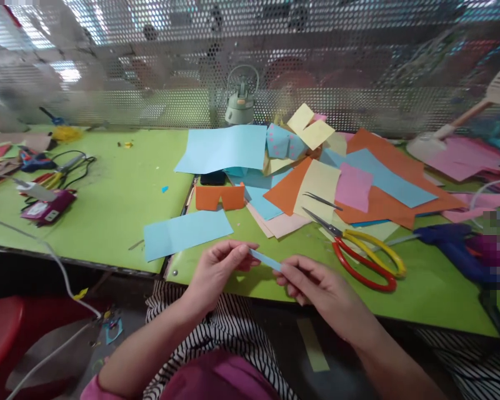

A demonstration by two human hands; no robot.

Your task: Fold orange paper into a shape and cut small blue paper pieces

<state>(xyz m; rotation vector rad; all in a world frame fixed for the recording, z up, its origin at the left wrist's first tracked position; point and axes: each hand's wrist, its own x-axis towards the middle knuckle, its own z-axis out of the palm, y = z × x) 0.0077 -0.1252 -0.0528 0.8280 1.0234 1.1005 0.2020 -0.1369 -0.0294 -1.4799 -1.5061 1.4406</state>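
Between my two hands stretches a narrow light-blue paper strip, just above the table's front edge. My left hand pinches its left end between thumb and fingers. At the other end, my right hand grips it the same way. Beyond my left hand lies a wider light-blue paper piece. An orange glasses-shaped cutout rests behind that piece. To the right of my hands, scissors with one red and one yellow handle lie with blades slightly apart. Tweezers are on the cream paper near the blades.
A blue glue gun lies at the right. Coloured paper sheets overlap at the back right. A pale-green bottle stands by the perforated metal panel. Further left are a purple box and a white cable. A red stool stands below.
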